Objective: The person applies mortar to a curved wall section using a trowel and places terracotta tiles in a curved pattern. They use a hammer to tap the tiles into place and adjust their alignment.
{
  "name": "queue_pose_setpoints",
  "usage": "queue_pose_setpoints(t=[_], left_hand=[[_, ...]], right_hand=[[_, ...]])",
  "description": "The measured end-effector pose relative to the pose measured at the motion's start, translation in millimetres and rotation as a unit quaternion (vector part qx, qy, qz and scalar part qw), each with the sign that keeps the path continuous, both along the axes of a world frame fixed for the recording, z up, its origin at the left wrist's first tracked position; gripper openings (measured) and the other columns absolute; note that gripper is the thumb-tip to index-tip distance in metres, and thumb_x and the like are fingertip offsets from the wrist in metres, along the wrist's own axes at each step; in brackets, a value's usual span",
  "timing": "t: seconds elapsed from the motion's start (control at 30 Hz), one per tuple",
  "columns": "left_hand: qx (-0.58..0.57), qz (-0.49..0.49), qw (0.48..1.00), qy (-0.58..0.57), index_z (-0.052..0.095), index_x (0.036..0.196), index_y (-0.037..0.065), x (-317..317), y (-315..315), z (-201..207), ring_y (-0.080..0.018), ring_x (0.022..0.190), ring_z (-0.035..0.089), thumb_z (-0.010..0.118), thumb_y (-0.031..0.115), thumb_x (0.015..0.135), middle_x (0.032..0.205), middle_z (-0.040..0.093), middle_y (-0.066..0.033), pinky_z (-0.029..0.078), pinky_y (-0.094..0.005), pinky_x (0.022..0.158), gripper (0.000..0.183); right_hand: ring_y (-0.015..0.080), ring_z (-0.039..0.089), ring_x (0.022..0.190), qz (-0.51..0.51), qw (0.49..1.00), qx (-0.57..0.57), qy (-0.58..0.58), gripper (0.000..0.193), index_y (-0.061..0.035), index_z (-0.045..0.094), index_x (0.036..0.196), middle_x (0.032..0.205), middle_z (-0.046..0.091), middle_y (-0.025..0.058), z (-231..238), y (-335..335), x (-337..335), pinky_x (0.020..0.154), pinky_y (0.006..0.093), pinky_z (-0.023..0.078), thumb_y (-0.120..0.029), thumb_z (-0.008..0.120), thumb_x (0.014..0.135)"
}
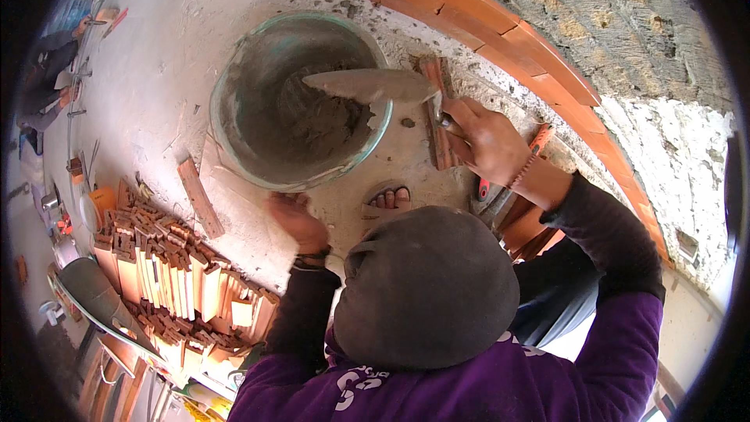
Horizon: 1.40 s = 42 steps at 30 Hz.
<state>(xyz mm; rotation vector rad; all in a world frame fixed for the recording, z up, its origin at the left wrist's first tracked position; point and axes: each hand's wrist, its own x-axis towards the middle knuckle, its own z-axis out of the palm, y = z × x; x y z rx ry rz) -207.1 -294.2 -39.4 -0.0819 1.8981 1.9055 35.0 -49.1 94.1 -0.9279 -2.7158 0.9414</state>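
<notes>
My right hand (494, 143) is closed around the handle of a pointed mortar trowel (375, 84). Its grey, mortar-smeared blade points left and reaches over the right rim of a round green tub (225, 144). Wet grey mortar (316, 121) lies in the bottom of the tub, and its inner wall is coated with it. By the tub's near rim is my left hand (299, 223), fingers apart and holding nothing; whether they touch the rim I cannot tell.
A curved course of orange bricks (469, 23) runs along the far right. Broken brick pieces (199, 197) flank the tub. Stacked clay tiles (180, 277) stand left, and a red-handled tool (541, 137) lies right. Another person's hand (66, 95) shows at the far left.
</notes>
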Motion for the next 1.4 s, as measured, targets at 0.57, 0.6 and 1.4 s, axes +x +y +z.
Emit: queue_pose_setpoints(t=[0.57,0.6,1.4], left_hand=[[0.018,-0.044,0.999,0.013,0.043,0.136,-0.006,-89.6,46.6,36.3,-0.026,0.122,0.05,0.034,0.04,0.107,0.139,0.049,-0.0154,0.039,-0.0387,0.107,0.056],[0.003,-0.046,0.999,0.024,0.044,0.136,-0.005,-90.9,43.5,29.5,-0.026,0.122,0.05,0.034,0.041,0.107,0.139,0.049,-0.0151,0.039,-0.0392,0.107,0.055],[-0.123,-0.168,0.949,0.238,0.046,0.137,0.004,-79.8,103.3,113.4,-0.0277,0.118,0.052,0.04,0.043,0.103,0.136,0.053,-0.0129,0.038,-0.043,0.106,0.052]], right_hand=[[0.04,0.059,0.082,-0.02,0.982,0.101,-0.157,0.024,-0.0021,0.051,0.102,0.095,0.055,0.0171,-18.6,31.3,106.9,0.071,0.0489,0.05,-0.004,0.058,0.079],[0.0409,0.059,0.082,-0.035,0.984,0.064,-0.163,0.023,-0.0014,0.051,0.1,0.096,0.055,0.0176,-1.8,32.7,122.7,0.07,0.0497,0.049,-0.004,0.059,0.078],[0.0154,0.057,0.049,-0.407,0.828,-0.379,0.072,0.035,-0.0009,0.057,0.088,0.063,0.053,0.0057,-0.9,-16.2,317.5,0.043,0.0305,0.049,-0.032,0.047,0.1]])
